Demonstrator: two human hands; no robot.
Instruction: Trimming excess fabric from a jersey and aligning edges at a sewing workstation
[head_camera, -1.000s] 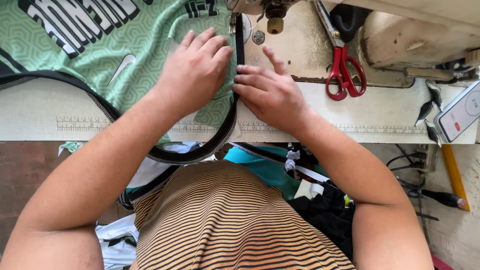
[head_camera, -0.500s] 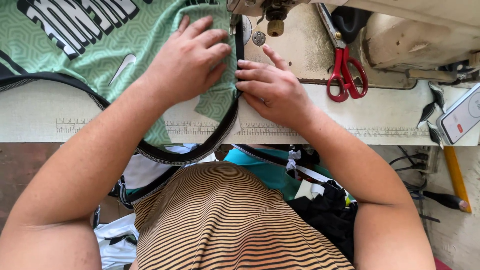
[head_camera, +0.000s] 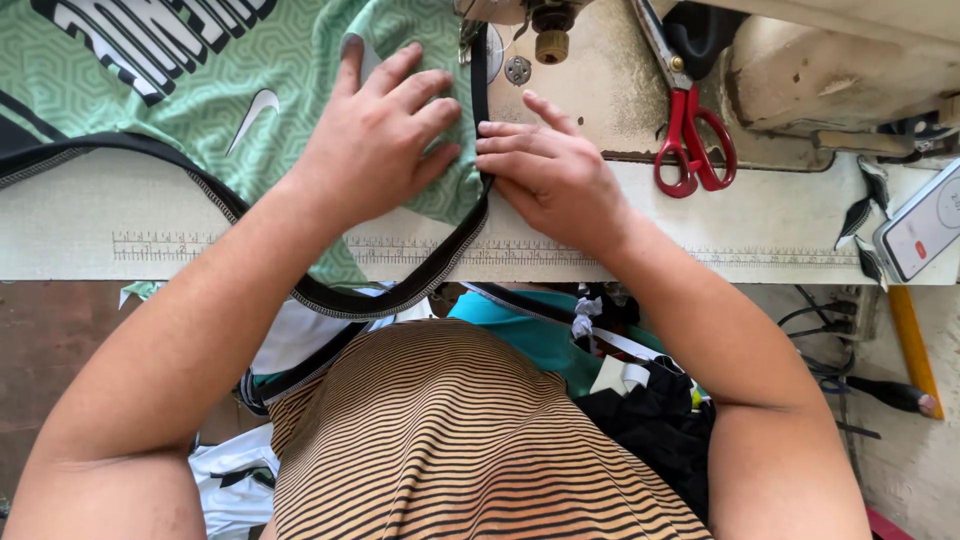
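A green patterned jersey (head_camera: 150, 90) with white lettering lies on the sewing table, edged by a black trim band (head_camera: 420, 280) that loops off the front edge. My left hand (head_camera: 375, 135) presses flat on the green fabric, fingers spread. My right hand (head_camera: 545, 170) rests beside it, fingertips pinching the black trim band just below the sewing machine's needle area (head_camera: 545, 30).
Red-handled scissors (head_camera: 690, 130) lie on the machine bed to the right. A phone (head_camera: 925, 235) sits at the table's right edge. A printed ruler strip (head_camera: 200, 245) runs along the table's front. Fabric pieces (head_camera: 620, 370) are piled in my lap.
Both hands and the jersey have slid slightly away from me toward the needle, feeding the black trim band forward.
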